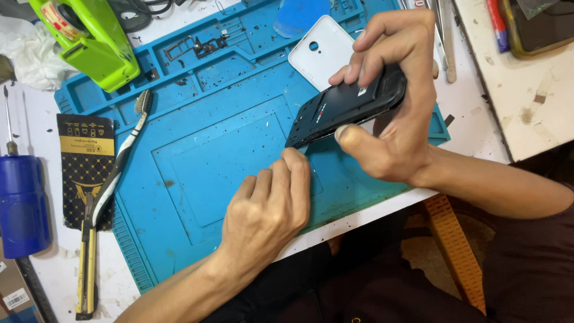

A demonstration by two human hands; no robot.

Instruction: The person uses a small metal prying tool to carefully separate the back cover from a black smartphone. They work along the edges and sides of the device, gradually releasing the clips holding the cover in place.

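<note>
A black phone body [344, 107] is held tilted above the blue repair mat [209, 149], its lower corner close to the mat. My right hand [391, 101] grips it from above, thumb under its near edge and fingers over the top. My left hand [269, 206] is curled into a loose fist on the mat, its fingertips touching the phone's lower corner; whether it pinches a small tool is hidden. A white back cover [320, 51] lies flat behind the phone.
A lime-green tape dispenser [89, 39] stands at the back left. A toothbrush [119, 161], a black and gold packet [84, 161], a yellow utility knife [86, 269] and a blue screwdriver [21, 200] lie left. Tweezers [445, 36] rest at the back right.
</note>
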